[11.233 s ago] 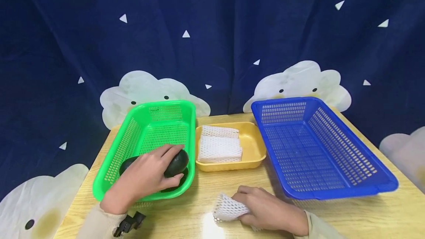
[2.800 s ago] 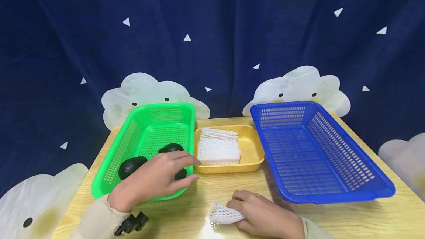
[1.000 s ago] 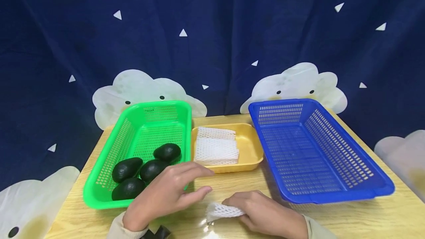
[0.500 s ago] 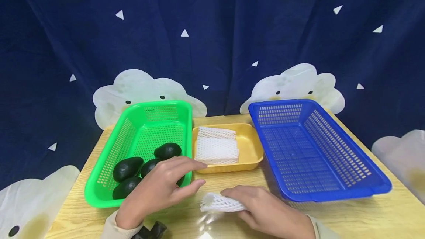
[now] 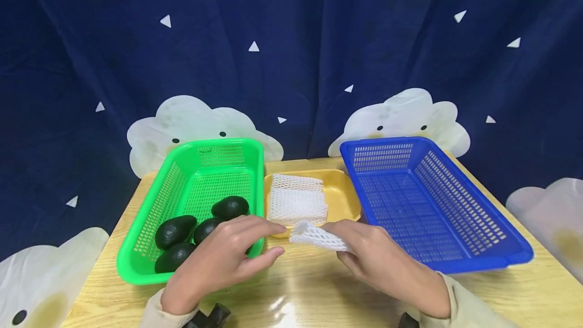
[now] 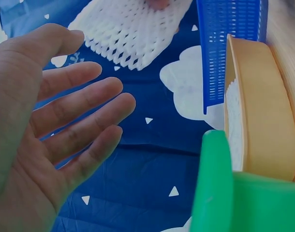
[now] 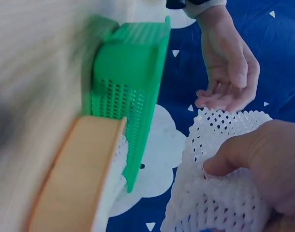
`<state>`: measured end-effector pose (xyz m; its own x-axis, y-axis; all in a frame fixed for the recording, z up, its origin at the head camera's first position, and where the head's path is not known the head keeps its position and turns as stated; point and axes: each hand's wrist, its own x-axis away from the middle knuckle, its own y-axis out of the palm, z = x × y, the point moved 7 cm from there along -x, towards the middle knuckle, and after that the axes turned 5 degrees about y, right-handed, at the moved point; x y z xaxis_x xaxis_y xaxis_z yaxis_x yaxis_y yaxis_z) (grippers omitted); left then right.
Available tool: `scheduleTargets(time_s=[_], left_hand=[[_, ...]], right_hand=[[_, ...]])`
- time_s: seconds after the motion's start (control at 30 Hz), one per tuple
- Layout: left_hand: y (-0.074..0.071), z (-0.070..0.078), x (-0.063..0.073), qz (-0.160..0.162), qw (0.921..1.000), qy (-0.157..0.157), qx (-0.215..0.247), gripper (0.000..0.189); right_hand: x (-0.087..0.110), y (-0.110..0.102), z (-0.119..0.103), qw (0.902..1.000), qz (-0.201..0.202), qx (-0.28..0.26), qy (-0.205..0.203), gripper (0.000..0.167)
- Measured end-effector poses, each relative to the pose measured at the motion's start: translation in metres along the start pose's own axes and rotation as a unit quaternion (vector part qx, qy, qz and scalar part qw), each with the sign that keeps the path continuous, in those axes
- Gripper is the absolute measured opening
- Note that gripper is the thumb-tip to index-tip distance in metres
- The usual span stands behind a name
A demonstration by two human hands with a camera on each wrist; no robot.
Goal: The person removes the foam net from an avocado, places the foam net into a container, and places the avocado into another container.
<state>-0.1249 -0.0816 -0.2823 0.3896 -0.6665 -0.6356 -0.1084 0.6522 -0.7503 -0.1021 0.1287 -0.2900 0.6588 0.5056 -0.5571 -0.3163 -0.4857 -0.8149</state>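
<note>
My right hand pinches a white foam net sleeve between thumb and fingers, raised above the table in front of the yellow tray. In the right wrist view the thumb presses on the mesh of the foam net sleeve. My left hand holds nothing; its fingers are spread and relaxed near the green basket's front right corner, pointing at the sleeve's loose end. Several dark avocados lie in the green basket, among them one avocado at the left; the left hand partly hides others.
The yellow tray stands between the baskets with a pile of white foam net sleeves in it. A blue basket stands at the right. Behind the wooden table hangs a dark blue curtain with clouds.
Over the last second my right hand has lifted the foam net sleeve up from the table. The left hand, earlier on an avocado in the green basket, has come away from it with nothing held.
</note>
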Motion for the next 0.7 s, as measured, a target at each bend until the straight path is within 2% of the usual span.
scheduleTargets(time_s=[0.33, 0.47, 0.7], left_hand=[[0.008, 0.003, -0.001, -0.022, 0.9997, 0.008, -0.011, 0.026], [0.011, 0.003, -0.003, -0.035, 0.9993, 0.004, -0.015, 0.027], [0.014, 0.004, -0.002, -0.046, 0.9988, -0.008, -0.015, 0.027]], right_hand=[[-0.025, -0.019, 0.006, 0.9989, -0.01, 0.047, -0.003, 0.052], [-0.033, -0.021, 0.009, 0.9976, -0.035, 0.06, -0.007, 0.051], [-0.05, -0.013, 0.023, 0.9947, -0.086, 0.057, -0.001, 0.045]])
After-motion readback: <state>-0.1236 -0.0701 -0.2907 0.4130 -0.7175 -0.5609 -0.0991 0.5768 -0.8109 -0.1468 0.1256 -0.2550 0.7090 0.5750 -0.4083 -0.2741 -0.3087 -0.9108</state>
